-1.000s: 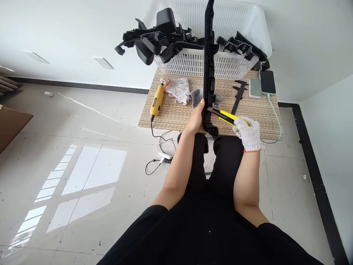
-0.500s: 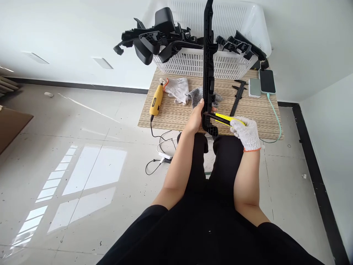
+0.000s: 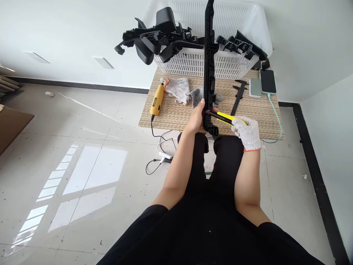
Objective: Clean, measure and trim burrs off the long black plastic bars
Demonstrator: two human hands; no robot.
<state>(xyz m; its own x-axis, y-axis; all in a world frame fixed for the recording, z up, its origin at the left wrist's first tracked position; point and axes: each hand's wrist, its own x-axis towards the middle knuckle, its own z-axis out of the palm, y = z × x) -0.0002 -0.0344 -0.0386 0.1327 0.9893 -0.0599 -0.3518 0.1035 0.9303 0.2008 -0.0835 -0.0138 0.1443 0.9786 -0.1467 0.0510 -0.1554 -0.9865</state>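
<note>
A long black plastic trim piece (image 3: pixel 209 70) stands lengthwise in front of me, its near end bent over the table edge. My bare left hand (image 3: pixel 196 117) is closed round its lower part, thumb on the left side and fingertips showing on the right. In a white knit glove with an orange cuff, my right hand (image 3: pixel 246 133) grips a yellow utility knife (image 3: pixel 227 117). The knife points left, and its tip meets the trim piece near my left fingers. How far the blade is out I cannot tell.
A white plastic basket (image 3: pixel 187 65) holds several black plastic parts (image 3: pixel 157 36). On the wooden table (image 3: pixel 172 119) lie a yellow rotary tool (image 3: pixel 157 99), knit gloves (image 3: pixel 179 90), a caliper (image 3: pixel 238 96), a grey-green box (image 3: pixel 255 87) and a phone (image 3: pixel 267 81) on a cable.
The utility knife has turned slightly in my right hand, showing more of its yellow side. My left hand and the trim piece have hardly moved.
</note>
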